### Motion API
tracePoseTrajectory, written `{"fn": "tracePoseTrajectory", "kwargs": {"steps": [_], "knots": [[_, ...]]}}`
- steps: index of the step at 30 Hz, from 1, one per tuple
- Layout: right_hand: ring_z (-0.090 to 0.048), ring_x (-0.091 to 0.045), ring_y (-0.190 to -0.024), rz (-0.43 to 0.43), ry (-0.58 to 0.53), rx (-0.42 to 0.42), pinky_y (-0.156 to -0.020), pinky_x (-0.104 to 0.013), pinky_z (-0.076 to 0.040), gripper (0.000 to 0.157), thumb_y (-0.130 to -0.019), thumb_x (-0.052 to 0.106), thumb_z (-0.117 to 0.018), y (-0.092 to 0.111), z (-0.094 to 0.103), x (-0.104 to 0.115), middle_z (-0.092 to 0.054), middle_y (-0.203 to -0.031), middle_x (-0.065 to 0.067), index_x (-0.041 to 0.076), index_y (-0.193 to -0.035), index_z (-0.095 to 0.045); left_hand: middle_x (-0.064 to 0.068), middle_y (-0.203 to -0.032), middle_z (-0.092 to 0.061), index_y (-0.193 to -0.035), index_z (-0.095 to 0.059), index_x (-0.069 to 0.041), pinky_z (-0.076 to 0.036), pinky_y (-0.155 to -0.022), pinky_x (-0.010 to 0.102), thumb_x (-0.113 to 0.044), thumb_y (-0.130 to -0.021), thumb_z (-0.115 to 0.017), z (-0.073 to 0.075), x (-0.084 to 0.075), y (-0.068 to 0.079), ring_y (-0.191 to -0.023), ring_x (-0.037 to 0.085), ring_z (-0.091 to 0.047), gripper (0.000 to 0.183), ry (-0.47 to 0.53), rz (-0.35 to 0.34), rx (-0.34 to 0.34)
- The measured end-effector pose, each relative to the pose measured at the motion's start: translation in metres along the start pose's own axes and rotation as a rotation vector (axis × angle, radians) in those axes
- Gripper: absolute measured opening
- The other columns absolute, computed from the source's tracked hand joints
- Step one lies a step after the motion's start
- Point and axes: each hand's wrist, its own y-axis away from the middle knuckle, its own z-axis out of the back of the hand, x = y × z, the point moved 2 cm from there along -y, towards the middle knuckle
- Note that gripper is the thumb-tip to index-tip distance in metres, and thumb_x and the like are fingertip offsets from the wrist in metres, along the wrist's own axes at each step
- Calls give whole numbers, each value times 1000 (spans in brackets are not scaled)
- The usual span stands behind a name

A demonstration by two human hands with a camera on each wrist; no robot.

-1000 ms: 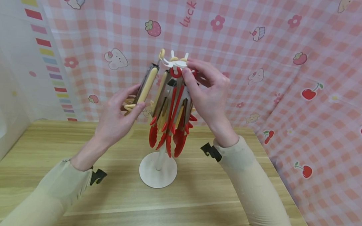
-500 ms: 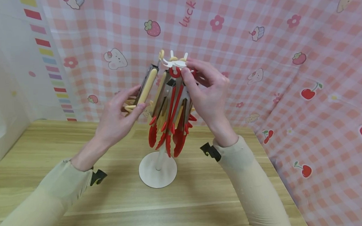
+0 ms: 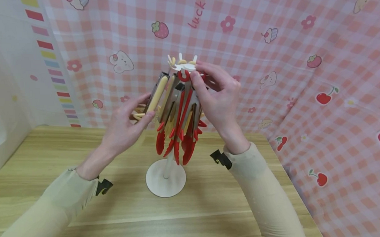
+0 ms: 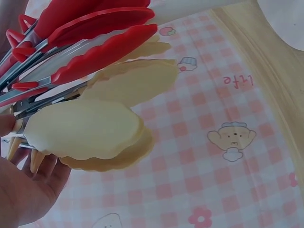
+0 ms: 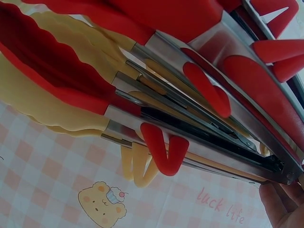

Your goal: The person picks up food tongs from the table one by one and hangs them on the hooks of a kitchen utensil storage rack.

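Note:
My left hand (image 3: 122, 128) pinches a pair of cream-handled tongs (image 3: 158, 93) between thumb and fingers, at the left side of a white stand. The tongs' cream scalloped heads (image 4: 83, 128) point away from the hand in the left wrist view. Their pull ring (image 3: 173, 61) is at a left prong of the stand's hook rack (image 3: 186, 67). At the rack's right edge, my right hand (image 3: 220, 95) grips it with thumb and fingers. Several red tongs (image 3: 177, 153) and cream tongs (image 4: 133, 83) hang around the pole, red ones (image 5: 61, 71) nearest the right wrist camera.
The stand's round white base (image 3: 165, 187) sits on a wood-grain table (image 3: 123, 214). Behind and to the right hangs a pink checked cloth (image 3: 227, 43). A white wall panel (image 3: 9, 74) borders the left side.
My left hand has lowered the cream tongs slightly and shifted them right, so their ring sits lower at the prong. The right hand and the stand have stayed still.

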Motion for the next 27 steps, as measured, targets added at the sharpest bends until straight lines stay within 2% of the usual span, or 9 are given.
{"fn": "tracePoseTrajectory", "kwargs": {"steps": [8,19,27], "knots": [[-78,-25,-94,-5,-2,-3,-90,-28,-65,24,-97,12,-70,1,0,1,-79,-117,-19,-2,-114,-78,20,-134,-70,-152,-54,-10,-52,-73,8,-14,-103,-66,-4,3,2,-117,33,-68,51,11,-17,14],[-78,-29,-95,-9,-9,4,-91,-29,-65,24,-98,14,-70,0,0,0,-78,-120,-20,-2,-114,-78,17,-137,-68,-155,-51,-15,-53,-80,9,-17,-104,-67,-12,2,2,-121,31,-68,54,50,32,78],[-78,-25,-94,-9,-14,-8,-90,-29,-65,24,-96,12,-71,1,0,-1,-79,-120,-19,-2,-113,-78,16,-140,-67,-157,-50,-17,-55,-80,8,-18,-104,-67,-15,2,1,-124,31,-68,55,77,46,97]]}}
